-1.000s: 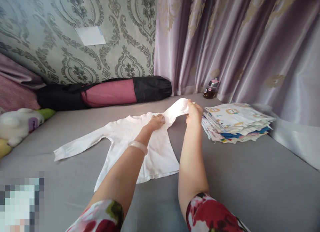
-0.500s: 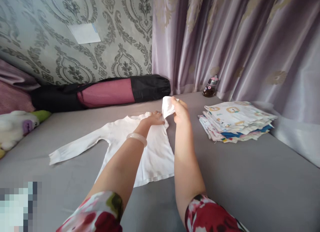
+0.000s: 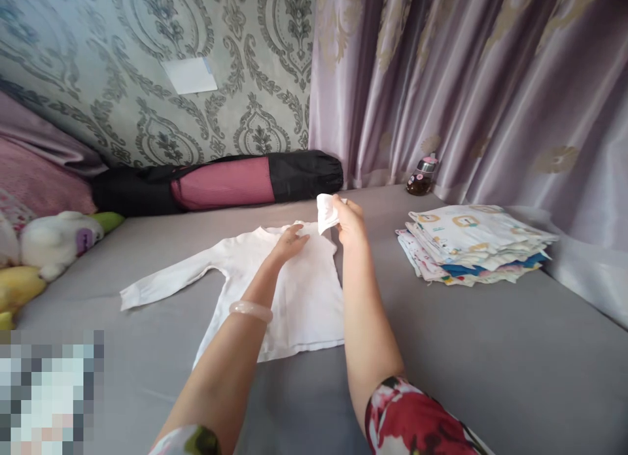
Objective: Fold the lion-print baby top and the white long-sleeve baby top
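Note:
A white long-sleeved shirt (image 3: 309, 298) lies spread on the grey bed sheet, its left-hand sleeve stretched out to the side. Over the upper chest, near the collar, is my left hand (image 3: 290, 244), fingers apart and holding nothing; whether it presses on the cloth I cannot tell. My right hand (image 3: 349, 219) is closed on a white sleeve end (image 3: 326, 213), lifted above the shirt's right shoulder. The rest of that sleeve is partly hidden behind the hand and forearm.
Folded printed clothes are piled in a stack (image 3: 475, 242) at the right. A dark bottle (image 3: 422, 175) stands by the curtain (image 3: 373, 82). Along the wall lies a black and pink long bag (image 3: 226, 184). Plush toys (image 3: 59, 239) sit at the left.
My left hand has drawn back from the shirt's right shoulder toward the middle of the chest. My right hand still holds the sleeve end up. The view has shifted slightly left.

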